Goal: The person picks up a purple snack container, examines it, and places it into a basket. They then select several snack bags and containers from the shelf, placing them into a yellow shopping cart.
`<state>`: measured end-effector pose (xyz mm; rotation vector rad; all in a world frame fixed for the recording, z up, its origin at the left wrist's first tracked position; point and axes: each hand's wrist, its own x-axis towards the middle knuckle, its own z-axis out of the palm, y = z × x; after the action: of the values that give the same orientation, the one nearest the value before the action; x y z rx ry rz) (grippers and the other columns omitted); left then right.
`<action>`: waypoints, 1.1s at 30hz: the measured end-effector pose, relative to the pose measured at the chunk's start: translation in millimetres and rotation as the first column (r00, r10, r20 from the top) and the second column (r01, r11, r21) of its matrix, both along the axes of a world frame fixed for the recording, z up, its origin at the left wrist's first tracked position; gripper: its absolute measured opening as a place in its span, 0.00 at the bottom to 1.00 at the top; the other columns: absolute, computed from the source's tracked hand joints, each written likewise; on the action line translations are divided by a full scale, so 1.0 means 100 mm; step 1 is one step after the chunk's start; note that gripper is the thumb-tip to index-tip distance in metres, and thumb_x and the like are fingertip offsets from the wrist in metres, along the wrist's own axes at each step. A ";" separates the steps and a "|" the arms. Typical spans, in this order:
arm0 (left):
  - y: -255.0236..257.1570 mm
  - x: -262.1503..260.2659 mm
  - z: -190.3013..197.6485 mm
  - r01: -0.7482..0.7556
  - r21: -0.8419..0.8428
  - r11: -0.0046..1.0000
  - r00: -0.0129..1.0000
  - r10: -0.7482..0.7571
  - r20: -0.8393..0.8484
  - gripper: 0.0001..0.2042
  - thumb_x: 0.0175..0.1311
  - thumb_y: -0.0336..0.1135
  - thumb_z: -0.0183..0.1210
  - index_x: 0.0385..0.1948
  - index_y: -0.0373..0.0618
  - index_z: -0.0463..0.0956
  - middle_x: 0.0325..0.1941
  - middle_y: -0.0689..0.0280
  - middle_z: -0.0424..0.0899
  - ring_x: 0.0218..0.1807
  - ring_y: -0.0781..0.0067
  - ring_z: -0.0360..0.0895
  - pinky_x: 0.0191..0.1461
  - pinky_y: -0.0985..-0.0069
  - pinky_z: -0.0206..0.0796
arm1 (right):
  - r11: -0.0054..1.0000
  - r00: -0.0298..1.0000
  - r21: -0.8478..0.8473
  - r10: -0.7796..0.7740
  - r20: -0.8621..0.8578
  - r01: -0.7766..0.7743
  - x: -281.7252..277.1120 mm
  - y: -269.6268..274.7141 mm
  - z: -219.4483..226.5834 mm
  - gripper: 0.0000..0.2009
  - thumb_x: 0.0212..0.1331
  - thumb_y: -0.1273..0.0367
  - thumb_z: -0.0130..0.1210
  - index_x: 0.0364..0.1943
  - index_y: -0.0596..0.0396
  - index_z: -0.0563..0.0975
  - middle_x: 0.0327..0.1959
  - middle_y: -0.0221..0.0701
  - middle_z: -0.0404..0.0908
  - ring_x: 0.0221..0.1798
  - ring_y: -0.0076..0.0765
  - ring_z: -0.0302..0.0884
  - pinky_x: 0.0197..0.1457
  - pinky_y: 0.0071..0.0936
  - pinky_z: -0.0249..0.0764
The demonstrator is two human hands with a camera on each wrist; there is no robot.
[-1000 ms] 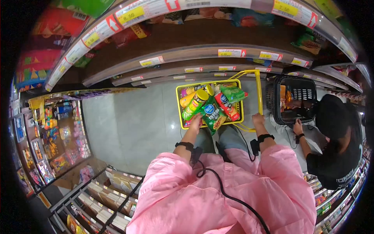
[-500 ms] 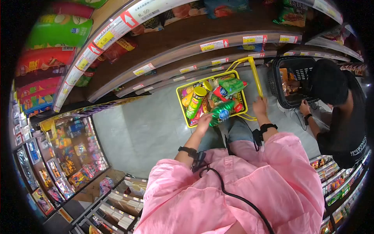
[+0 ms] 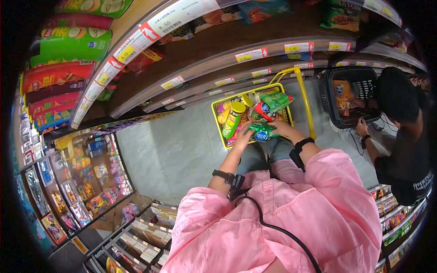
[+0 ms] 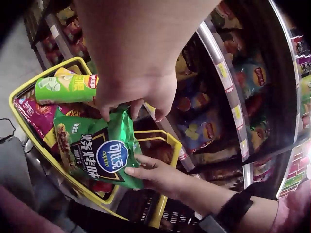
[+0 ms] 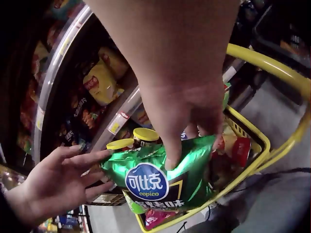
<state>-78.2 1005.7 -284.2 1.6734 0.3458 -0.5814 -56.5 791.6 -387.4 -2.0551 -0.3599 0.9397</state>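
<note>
A green chip bag with a blue round logo is held up over the near edge of the yellow shopping basket. My right hand grips the bag's top, its thumb across the front and fingers behind. My left hand touches the bag's opposite corner with its fingers stretched out. In the basket are a green chip canister with a yellow lid, another green snack bag, a red package and a pink bag. The green chip bag hides part of the basket's contents.
Snack shelves with price tags curve above the basket. The basket's yellow handle stands up at its right. A person in black is beside a black basket at the right. Grey floor lies to the left.
My right hand has left the basket handle and now holds the chip bag. My left hand lifted that bag off the other packages toward my body; its fingers have since loosened.
</note>
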 end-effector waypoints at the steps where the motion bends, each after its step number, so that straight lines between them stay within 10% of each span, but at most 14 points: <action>1: 0.02 0.00 -0.04 0.028 0.060 0.998 1.000 -0.029 0.008 0.21 0.54 0.37 0.50 0.49 0.37 0.65 0.57 0.57 0.62 0.61 0.64 0.55 0.61 0.76 0.44 | 0.998 0.999 -0.056 -0.025 -0.047 0.023 -0.01 0.00 -0.06 0.26 0.36 0.63 0.61 0.47 0.45 0.71 0.44 0.38 0.73 0.48 0.40 0.68 0.51 0.29 0.62; 5: 0.11 -0.12 -0.27 0.105 0.362 0.926 0.989 -0.134 0.055 0.22 0.52 0.38 0.52 0.48 0.36 0.65 0.56 0.54 0.62 0.59 0.60 0.57 0.60 0.74 0.49 | 0.984 0.951 -0.021 -0.178 -0.254 0.179 -0.15 -0.18 -0.66 0.24 0.40 0.63 0.60 0.46 0.49 0.71 0.46 0.37 0.71 0.44 0.38 0.71 0.46 0.27 0.68; 7: 0.15 -0.22 -0.32 0.119 0.353 0.928 0.988 -0.146 0.050 0.20 0.51 0.37 0.53 0.45 0.35 0.68 0.51 0.54 0.67 0.53 0.60 0.64 0.54 0.74 0.55 | 0.823 0.620 -0.172 -0.529 -0.580 0.542 -0.10 -0.17 -0.75 0.19 0.45 0.64 0.58 0.45 0.49 0.72 0.39 0.35 0.74 0.28 0.37 0.77 0.30 0.26 0.75; 10: 0.24 -0.42 -0.52 0.033 0.276 0.960 0.999 -0.026 -0.029 0.15 0.49 0.35 0.54 0.38 0.36 0.72 0.41 0.55 0.73 0.40 0.63 0.72 0.44 0.74 0.62 | 0.519 0.289 -0.391 -0.809 -0.512 0.760 0.05 -0.09 -0.31 0.16 0.50 0.62 0.56 0.40 0.55 0.73 0.27 0.35 0.77 0.22 0.32 0.74 0.23 0.25 0.74; 12: 0.28 -0.51 -0.48 -0.061 0.207 0.976 0.963 0.112 -0.245 0.15 0.49 0.36 0.54 0.38 0.38 0.72 0.41 0.55 0.74 0.40 0.64 0.72 0.44 0.74 0.62 | 0.474 0.211 -0.241 -0.715 -0.667 0.847 0.05 -0.17 -0.55 0.17 0.48 0.65 0.57 0.40 0.58 0.71 0.30 0.37 0.76 0.24 0.39 0.76 0.25 0.27 0.75; 18: 0.35 -0.70 -0.57 -0.029 0.409 0.912 0.982 0.102 -0.159 0.15 0.50 0.36 0.53 0.38 0.40 0.72 0.42 0.54 0.74 0.43 0.63 0.72 0.48 0.74 0.61 | 0.375 0.220 -0.160 -0.783 -0.581 0.913 0.21 -0.02 -0.51 0.11 0.48 0.77 0.53 0.38 0.62 0.70 0.33 0.42 0.75 0.27 0.45 0.77 0.29 0.32 0.77; 21: 0.36 -0.74 -0.67 0.058 0.452 0.890 0.998 -0.051 -0.028 0.14 0.50 0.36 0.53 0.38 0.40 0.72 0.42 0.52 0.73 0.42 0.61 0.72 0.47 0.73 0.62 | 0.192 0.039 -0.200 -0.808 -0.588 0.961 0.29 0.05 -0.49 0.09 0.49 0.80 0.49 0.36 0.63 0.70 0.32 0.43 0.74 0.28 0.48 0.76 0.31 0.33 0.78; 24: 0.28 -0.64 -0.45 0.149 0.389 0.909 0.979 -0.081 -0.187 0.15 0.49 0.36 0.53 0.38 0.40 0.71 0.41 0.51 0.73 0.41 0.59 0.72 0.46 0.71 0.63 | -0.055 -0.205 -0.207 -0.524 -0.827 0.977 0.23 -0.05 -0.81 0.17 0.49 0.81 0.47 0.46 0.62 0.65 0.43 0.48 0.67 0.41 0.49 0.72 0.39 0.37 0.75; 27: 0.27 -0.67 -0.47 0.179 0.388 0.904 0.982 -0.138 -0.131 0.14 0.48 0.35 0.53 0.38 0.40 0.71 0.39 0.51 0.74 0.39 0.59 0.73 0.44 0.70 0.64 | -0.190 -0.165 -0.130 -0.187 -0.968 0.973 0.16 -0.08 -0.55 0.21 0.51 0.79 0.45 0.52 0.61 0.59 0.49 0.49 0.62 0.48 0.52 0.67 0.47 0.42 0.71; 30: 0.35 -0.70 -0.59 0.210 0.421 0.882 0.978 -0.188 -0.093 0.14 0.48 0.35 0.53 0.37 0.41 0.71 0.36 0.51 0.74 0.39 0.59 0.73 0.43 0.69 0.64 | -0.017 -0.168 -0.186 -0.515 -0.841 0.982 0.17 0.09 -0.34 0.21 0.53 0.76 0.44 0.53 0.59 0.58 0.48 0.47 0.64 0.44 0.53 0.70 0.44 0.41 0.73; 33: 0.35 -0.60 -0.45 0.246 0.457 0.855 0.964 -0.166 -0.208 0.14 0.48 0.36 0.53 0.37 0.41 0.71 0.35 0.50 0.75 0.39 0.58 0.73 0.43 0.69 0.64 | 0.151 -0.102 -0.210 -0.523 -0.846 0.966 0.19 -0.05 -0.47 0.21 0.53 0.73 0.45 0.53 0.54 0.58 0.45 0.45 0.67 0.39 0.53 0.72 0.39 0.40 0.74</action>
<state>-138.3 1040.3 -329.1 2.1678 0.4570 -0.8466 -37.4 786.6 -434.4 -0.7098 1.0656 0.6650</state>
